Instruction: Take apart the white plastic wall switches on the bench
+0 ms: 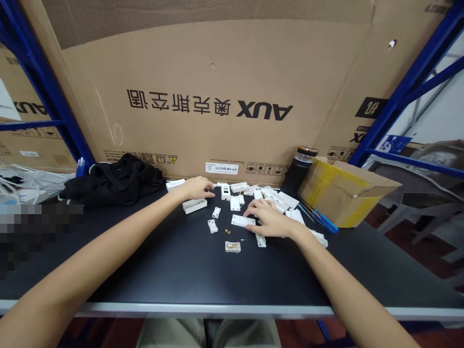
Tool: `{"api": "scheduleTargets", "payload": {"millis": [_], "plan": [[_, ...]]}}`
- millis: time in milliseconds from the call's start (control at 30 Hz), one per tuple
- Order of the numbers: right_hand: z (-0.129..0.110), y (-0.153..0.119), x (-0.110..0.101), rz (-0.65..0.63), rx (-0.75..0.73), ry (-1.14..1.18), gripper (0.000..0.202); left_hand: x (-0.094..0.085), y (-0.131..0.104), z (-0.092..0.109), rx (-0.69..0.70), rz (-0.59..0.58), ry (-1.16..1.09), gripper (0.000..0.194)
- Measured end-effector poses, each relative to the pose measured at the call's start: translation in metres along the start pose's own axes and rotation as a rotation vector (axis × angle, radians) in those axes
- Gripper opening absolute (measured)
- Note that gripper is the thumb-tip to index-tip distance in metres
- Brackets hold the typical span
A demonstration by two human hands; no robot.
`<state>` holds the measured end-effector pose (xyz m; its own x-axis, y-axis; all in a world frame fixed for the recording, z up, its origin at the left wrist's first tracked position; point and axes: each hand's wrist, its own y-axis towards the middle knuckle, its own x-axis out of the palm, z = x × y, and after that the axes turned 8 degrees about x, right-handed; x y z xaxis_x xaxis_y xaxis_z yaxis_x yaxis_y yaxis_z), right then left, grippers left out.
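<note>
So, black table (174, 270) before you. Your left hand (199, 187) just beyond open tray (195, 207), fingers bent, grip unclear. Your right hand (268, 220) at right end of white strip (242, 221), mid-table (pinched or merely touched, can't tell). Strip: likely light, stiff, slightly slick plastic; take long edges, spare corners.

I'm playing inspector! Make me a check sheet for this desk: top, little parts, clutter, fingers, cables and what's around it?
Surface: black tabletop, pale front edge
Job's things: white parts lying scattered; small tray holding brass-coloured bits
Clutter: black cloth bundle, dark bottle, yellow-taped cardboard box, blue-handled tool
Fingers: left fingers bent near an open white box; right fingers at a long white piece, grip unclear
Cables: white tangle, far left
Surroundings: big AUX carton behind, blue metal frame
</note>
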<state>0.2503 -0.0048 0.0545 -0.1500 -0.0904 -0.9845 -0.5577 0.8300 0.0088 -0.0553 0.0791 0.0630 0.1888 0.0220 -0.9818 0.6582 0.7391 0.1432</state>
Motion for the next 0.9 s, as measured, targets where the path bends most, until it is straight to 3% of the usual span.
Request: {"api": "scheduleTargets", "payload": {"millis": [200,367,500,700,833,900], "plan": [[0.003,0.002,0.002,-0.007,-0.004,-0.006,0.035,-0.003,0.002,0.027,0.025,-0.227,-0.062,0.066],[0.000,0.004,0.003,-0.004,-0.011,-0.006,0.033,-0.002,-0.002,0.040,0.062,-0.284,-0.046,0.046],[-0.001,0.004,0.003,0.000,-0.014,-0.021,0.035,-0.006,-0.004,0.050,0.104,-0.254,-0.044,0.038],[0.004,0.000,-0.003,0.046,0.025,-0.050,0.044,-0.008,-0.020,0.059,0.167,-0.105,-0.003,0.033],[0.012,-0.009,-0.015,0.096,0.088,-0.084,0.037,-0.005,-0.034,0.055,0.251,-0.023,0.017,0.046],[0.016,-0.015,-0.021,0.056,0.096,-0.057,0.037,-0.004,-0.044,0.055,0.292,0.023,-0.023,0.051]]}}
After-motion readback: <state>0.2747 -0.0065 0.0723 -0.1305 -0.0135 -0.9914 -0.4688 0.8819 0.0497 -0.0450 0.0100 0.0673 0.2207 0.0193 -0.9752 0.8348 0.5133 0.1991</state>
